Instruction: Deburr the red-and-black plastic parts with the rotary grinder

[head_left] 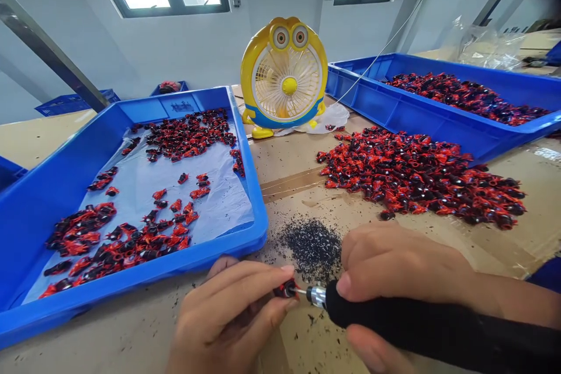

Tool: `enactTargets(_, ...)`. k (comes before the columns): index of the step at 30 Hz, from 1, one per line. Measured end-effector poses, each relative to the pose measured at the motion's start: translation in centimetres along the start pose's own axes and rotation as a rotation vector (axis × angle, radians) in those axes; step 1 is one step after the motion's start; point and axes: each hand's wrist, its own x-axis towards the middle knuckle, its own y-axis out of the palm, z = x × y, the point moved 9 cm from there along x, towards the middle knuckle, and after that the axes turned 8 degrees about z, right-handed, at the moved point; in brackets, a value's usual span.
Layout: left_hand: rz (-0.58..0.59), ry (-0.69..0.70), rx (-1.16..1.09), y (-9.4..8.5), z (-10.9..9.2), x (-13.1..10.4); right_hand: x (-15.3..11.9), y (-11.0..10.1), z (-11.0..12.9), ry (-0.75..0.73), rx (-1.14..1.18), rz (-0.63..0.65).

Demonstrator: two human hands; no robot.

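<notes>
My left hand [232, 315] pinches a small red and black part [287, 288] between thumb and fingers, near the bottom middle. Wrapped round a black handheld tool [394, 321] with a silver collar, my right hand [394, 269] is at the lower right. The tool's thin metal tip points left and meets the part's dark end. Just behind the hands lies a heap of black shavings [312, 245]. A large pile of red and black parts [421, 175] rests on the cardboard-covered table [289, 158] at the right.
On the left, a blue tray [258, 210] lined with white sheet holds scattered red and black parts. Another blue tray [394, 108] with parts stands at the back right. Between them is a yellow fan [284, 79] with cartoon eyes. A thin cable [394, 35] hangs behind.
</notes>
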Motion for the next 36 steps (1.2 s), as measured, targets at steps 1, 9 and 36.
enactTargets(1, 0.004, 0.0, 0.003, 0.03, -0.01, 0.02, 0.03, 0.02, -0.02, -0.013, -0.001, 0.035)
enactTargets(9, -0.003, 0.008, 0.002, -0.22, -0.24, -0.14, 0.3, -0.48, 0.35, -0.039, 0.004, 0.048)
enactTargets(36, 0.021, -0.025, 0.01, 0.19, 0.21, -0.12, 0.82, -0.28, 0.52, 0.082, -0.063, -0.105)
